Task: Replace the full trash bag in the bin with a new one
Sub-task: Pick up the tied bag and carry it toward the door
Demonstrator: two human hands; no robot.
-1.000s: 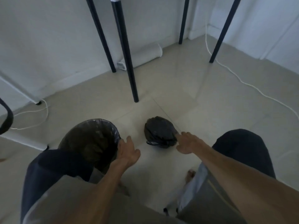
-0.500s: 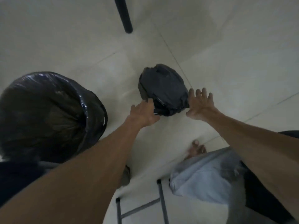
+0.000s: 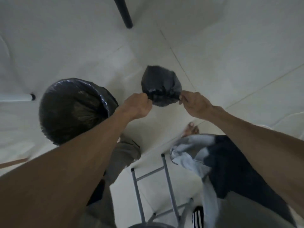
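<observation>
A small bundled black trash bag [image 3: 160, 83] lies on the pale tiled floor in the middle of the head view. My left hand [image 3: 138, 105] pinches its near left edge, and my right hand [image 3: 194, 102] pinches its near right edge. The bag's plastic is stretched between the two hands. To the left stands the round bin [image 3: 49, 112], lined with a shiny black bag [image 3: 72, 109] whose rim is folded over the bin's top. The inside of the bin is dark and its contents cannot be made out.
A black table leg [image 3: 124, 13] stands on the floor beyond the bag. A white tube with a black cap [image 3: 18, 97] lies at the left. Grey metal chair legs [image 3: 166, 183] are below me, between my knees. My bare foot [image 3: 190, 130] rests near the right.
Both hands have gone from reaching with spread fingers to pinching the small black bag's near edges. The camera has tilted further down toward the floor.
</observation>
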